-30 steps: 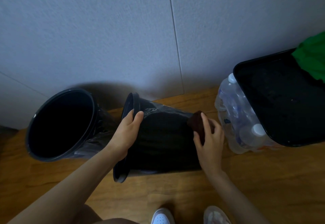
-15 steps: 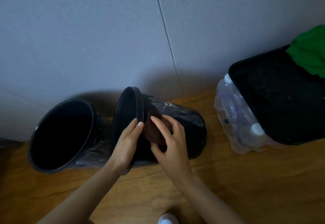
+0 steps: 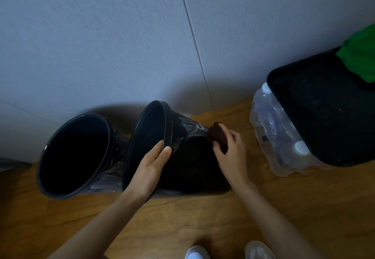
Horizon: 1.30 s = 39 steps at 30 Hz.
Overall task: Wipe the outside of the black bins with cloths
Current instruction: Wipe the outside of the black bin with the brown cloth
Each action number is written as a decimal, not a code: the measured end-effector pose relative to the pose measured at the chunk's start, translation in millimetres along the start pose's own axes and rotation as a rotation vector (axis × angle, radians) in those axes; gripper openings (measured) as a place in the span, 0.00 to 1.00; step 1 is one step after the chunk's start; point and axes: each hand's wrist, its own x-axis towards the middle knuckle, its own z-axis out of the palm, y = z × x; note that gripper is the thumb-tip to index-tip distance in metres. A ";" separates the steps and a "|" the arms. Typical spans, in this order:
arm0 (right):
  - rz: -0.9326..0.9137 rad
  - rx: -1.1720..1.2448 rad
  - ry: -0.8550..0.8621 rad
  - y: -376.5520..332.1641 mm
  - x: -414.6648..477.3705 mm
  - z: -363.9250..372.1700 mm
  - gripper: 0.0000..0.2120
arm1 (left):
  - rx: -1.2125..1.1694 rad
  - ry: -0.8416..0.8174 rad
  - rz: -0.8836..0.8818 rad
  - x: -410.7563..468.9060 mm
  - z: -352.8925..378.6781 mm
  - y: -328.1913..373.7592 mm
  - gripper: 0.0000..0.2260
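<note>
Two round black bins lie on their sides on the wooden floor, mouths toward the left. The nearer bin is in the middle. My left hand grips its rim, thumb on the outside wall. My right hand holds a dark brown cloth against the bin's upper side, toward its base. The second bin lies just left of it, untouched, against the wall.
A grey wall runs behind the bins. At the right stands a shrink-wrapped pack of water bottles with a black tray on top and a green cloth on the tray. My shoes show at the bottom.
My right hand slid the cloth along the bin from near the rim toward its base, to the right. My left hand kept its hold on the rim.
</note>
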 end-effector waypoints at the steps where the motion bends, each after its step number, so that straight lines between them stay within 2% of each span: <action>1: -0.025 -0.003 0.014 -3.4 -7.6 1.3 0.25 | 0.001 -0.003 -0.009 -0.4 0.6 1.3 0.25; 4: -0.152 0.035 0.038 -27.3 -35.2 7.4 0.28 | -0.013 0.027 0.005 -0.4 3.4 1.1 0.17; 6: -0.259 0.083 0.003 -46.9 -56.4 12.5 0.29 | -0.030 0.048 -0.005 0.8 3.4 -2.7 0.19; 9: -0.353 0.111 -0.006 -62.9 -72.6 18.7 0.29 | -0.021 0.043 0.009 0.4 0.1 -4.9 0.11; 13: -0.392 0.086 0.022 -65.1 -61.9 18.0 0.23 | 0.002 0.022 0.026 -1.7 -1.7 -4.1 0.12; 17: -0.393 0.074 -0.030 -68.9 -48.3 19.4 0.22 | 0.025 0.039 0.010 -1.5 -5.4 -1.7 0.12; 22: -0.195 -0.056 -0.087 -63.9 -7.0 15.3 0.21 | 0.032 0.050 -0.031 -3.8 -8.4 -0.1 0.14; 24: -0.169 -0.073 -0.101 -58.7 -0.9 11.3 0.22 | 0.018 0.055 -0.047 -4.5 -6.2 1.4 0.13; 26: -0.195 -0.078 -0.072 -57.6 -13.0 10.8 0.23 | 0.030 0.048 -0.054 -4.2 -5.3 3.8 0.15; 28: -0.273 -0.065 -0.041 -60.8 -39.3 16.3 0.26 | 0.032 0.056 -0.075 -1.1 -5.2 1.6 0.24; 29: -0.329 -0.059 -0.027 -62.8 -53.3 21.3 0.28 | 0.016 0.067 -0.077 0.6 -6.2 0.9 0.23; 31: -0.424 -0.088 0.002 -64.2 -74.8 32.7 0.30 | 0.004 0.107 -0.078 2.1 -5.7 2.6 0.16; 34: -0.480 -0.174 0.032 -54.7 -77.8 42.2 0.35 | 0.055 0.126 -0.084 5.8 -6.2 1.2 0.16; 36: -0.420 -0.190 0.060 -40.0 -70.0 41.8 0.34 | 0.059 0.150 -0.084 8.7 -9.6 0.5 0.15; 39: -0.132 -0.174 0.161 -5.2 -52.7 31.4 0.29 | 0.045 0.191 -0.128 13.7 -18.5 -4.6 0.15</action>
